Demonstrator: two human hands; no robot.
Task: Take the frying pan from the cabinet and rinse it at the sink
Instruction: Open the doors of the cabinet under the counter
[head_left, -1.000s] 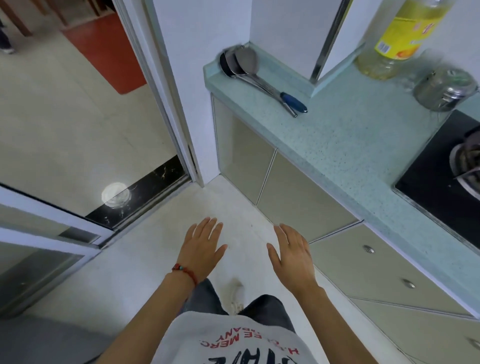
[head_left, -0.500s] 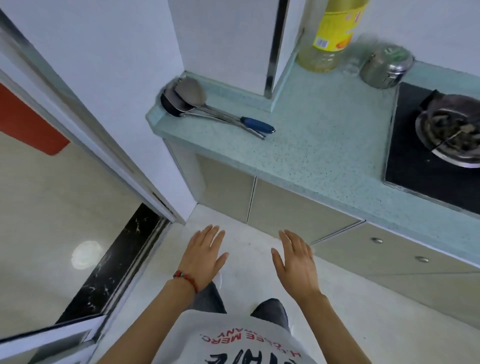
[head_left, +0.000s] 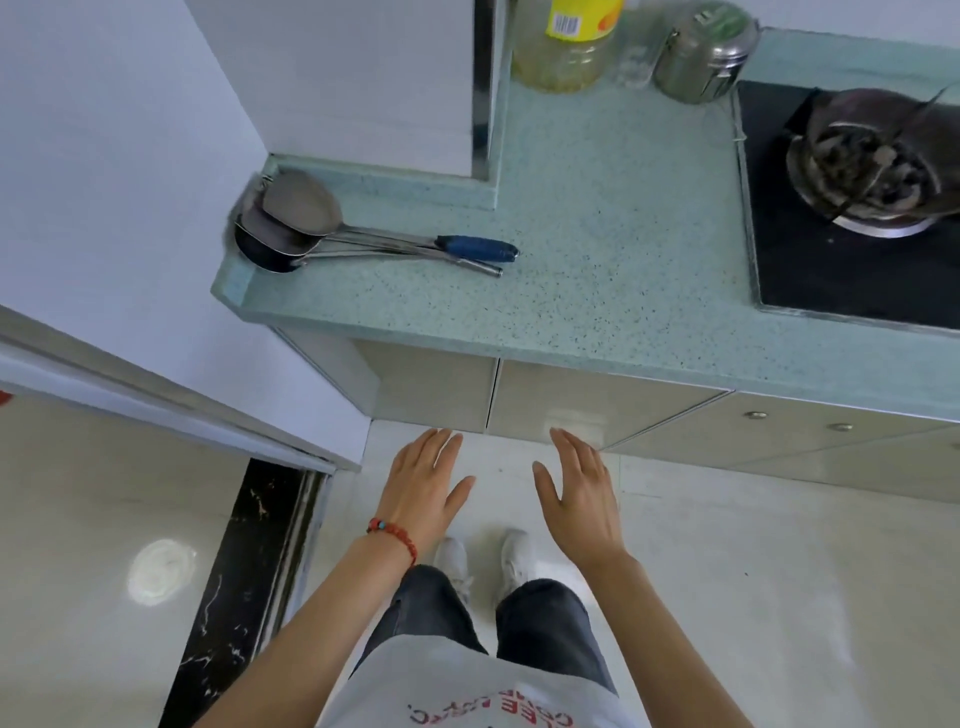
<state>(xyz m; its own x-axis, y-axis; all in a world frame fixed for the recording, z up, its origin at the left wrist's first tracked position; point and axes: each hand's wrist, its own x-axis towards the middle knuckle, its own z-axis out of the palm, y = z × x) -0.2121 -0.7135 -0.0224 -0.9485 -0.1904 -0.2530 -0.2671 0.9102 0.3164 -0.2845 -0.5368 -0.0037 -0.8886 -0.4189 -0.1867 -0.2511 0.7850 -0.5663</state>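
Note:
Both hands hover in front of me above the floor, fingers straight, holding nothing. My left hand (head_left: 426, 488), with a red bead bracelet at the wrist, is just below the left beige cabinet door (head_left: 431, 384). My right hand (head_left: 579, 493) is just below the neighbouring cabinet door (head_left: 597, 400). Both doors under the green speckled counter (head_left: 597, 260) are closed. No frying pan and no sink are in view.
Metal ladles and a blue-handled spatula (head_left: 363, 234) lie at the counter's left end. An oil bottle (head_left: 566, 41) and a steel canister (head_left: 701, 52) stand at the back. A black gas hob (head_left: 857, 208) is at the right. Drawers with knobs (head_left: 800, 421) are lower right, a sliding door frame (head_left: 156, 410) at left.
The view has swung right and closer to the counter, so the cabinet doors now lie straight ahead. Both hands stay spread and empty, now nearer the doors.

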